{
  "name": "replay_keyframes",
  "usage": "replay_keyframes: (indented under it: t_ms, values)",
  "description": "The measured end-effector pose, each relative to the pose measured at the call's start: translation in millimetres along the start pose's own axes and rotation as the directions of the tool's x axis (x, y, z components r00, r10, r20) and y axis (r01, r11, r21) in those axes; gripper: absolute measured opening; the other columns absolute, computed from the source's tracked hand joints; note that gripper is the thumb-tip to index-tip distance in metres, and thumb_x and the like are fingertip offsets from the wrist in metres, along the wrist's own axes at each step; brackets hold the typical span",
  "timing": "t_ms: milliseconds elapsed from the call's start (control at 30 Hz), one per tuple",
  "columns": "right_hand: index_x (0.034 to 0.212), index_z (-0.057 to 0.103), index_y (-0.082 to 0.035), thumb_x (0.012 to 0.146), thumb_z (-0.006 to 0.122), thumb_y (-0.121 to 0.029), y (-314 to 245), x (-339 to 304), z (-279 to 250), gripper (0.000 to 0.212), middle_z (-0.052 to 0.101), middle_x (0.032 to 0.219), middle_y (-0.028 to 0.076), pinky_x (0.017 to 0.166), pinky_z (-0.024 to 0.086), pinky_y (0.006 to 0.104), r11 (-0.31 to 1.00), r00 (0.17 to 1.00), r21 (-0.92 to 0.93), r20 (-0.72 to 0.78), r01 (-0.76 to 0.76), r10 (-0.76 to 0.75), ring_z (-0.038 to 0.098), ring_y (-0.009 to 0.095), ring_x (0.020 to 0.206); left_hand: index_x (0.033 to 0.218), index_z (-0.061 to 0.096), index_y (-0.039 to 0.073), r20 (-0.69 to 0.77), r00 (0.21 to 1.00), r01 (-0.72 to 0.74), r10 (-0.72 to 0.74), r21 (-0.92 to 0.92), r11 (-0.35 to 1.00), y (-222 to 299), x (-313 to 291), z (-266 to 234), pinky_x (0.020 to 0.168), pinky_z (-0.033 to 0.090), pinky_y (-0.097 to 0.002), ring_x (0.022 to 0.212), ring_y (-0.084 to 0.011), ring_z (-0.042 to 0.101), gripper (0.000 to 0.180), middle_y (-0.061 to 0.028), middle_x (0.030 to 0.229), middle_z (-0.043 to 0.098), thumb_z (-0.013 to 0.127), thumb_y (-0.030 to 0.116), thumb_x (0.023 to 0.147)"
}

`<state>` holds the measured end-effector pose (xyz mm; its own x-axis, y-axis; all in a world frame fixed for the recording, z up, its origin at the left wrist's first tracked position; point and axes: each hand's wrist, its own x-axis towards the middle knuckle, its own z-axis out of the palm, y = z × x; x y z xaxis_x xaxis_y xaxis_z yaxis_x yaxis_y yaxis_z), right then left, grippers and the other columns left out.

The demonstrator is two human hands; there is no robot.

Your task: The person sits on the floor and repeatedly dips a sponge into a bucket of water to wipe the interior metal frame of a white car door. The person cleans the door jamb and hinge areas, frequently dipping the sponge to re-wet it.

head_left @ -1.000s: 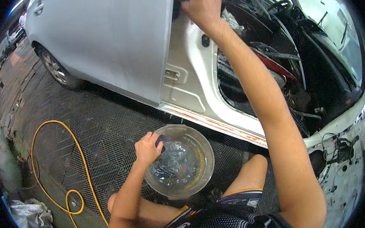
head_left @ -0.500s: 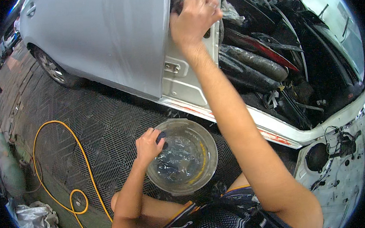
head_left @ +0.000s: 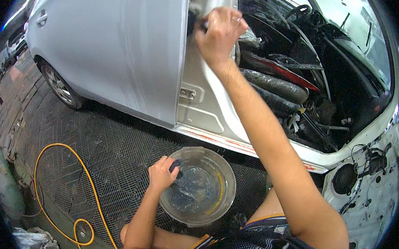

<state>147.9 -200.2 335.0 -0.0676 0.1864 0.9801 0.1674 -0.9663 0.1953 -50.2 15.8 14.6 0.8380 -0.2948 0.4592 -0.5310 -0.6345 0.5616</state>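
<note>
My right hand (head_left: 220, 38) is raised to the pale door pillar (head_left: 220, 89) of a grey car, its fingers curled over something dark. That dark item is mostly hidden, so I cannot make out what it is. Lower down, my left hand (head_left: 161, 173) is at the left rim of a round plastic basin (head_left: 230, 179). A small dark pad (head_left: 176, 164) is gripped between its thumb and fingers, over the basin's edge. Greyish, rippled water (head_left: 194, 188) lies in the basin, which stands on the floor in front of my knees.
The closed rear door (head_left: 126, 51) stands left of the pillar. Loose parts, including a red-edged piece (head_left: 292, 75), fill the car's interior at right. An opened front door (head_left: 372, 187) is at far right. A yellow hose (head_left: 93, 185) loops over the grid floor mat (head_left: 114, 143).
The view has tilted up, so car and basin sit lower in the picture. My right hand has shifted slightly up and right along the pillar. My left hand stays at the basin rim.
</note>
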Motion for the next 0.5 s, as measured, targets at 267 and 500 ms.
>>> replay_keyframes:
  t_ms: [267, 500]
  values:
    - [0.085, 0.064, -0.005, 0.072, 0.075, -0.014, 11, 67, 7, 0.019, 0.06, 0.1, 0.015, 0.091, 0.033, 0.0489, 0.999, 0.999, 0.049, 0.053, -0.005, 0.003, 0.051, 0.036, 0.111, 0.097, 0.07, 0.008, 0.008, 0.999, 0.037, -0.037, -0.014, 0.999, 2, -3, -8, 0.067, 0.057, -0.0449, 0.08, -0.0324, 0.07, 0.024, -0.0095, 0.09, 0.066, 0.077, 0.021, 0.078]
    - [0.081, 0.059, -0.004, 0.081, 0.072, -0.015, 31, 94, 11, 0.017, 0.056, 0.092, 0.016, 0.085, 0.035, 0.0484, 0.991, 0.991, 0.04, -0.052, 0.125, -0.123, 0.052, 0.034, 0.098, 0.098, 0.07, 0.008, -0.043, 0.999, -0.01, 0.007, -0.072, 0.997, -3, 0, -3, 0.066, 0.058, -0.0438, 0.079, -0.0324, 0.07, 0.025, -0.0096, 0.091, 0.068, 0.078, 0.019, 0.077]
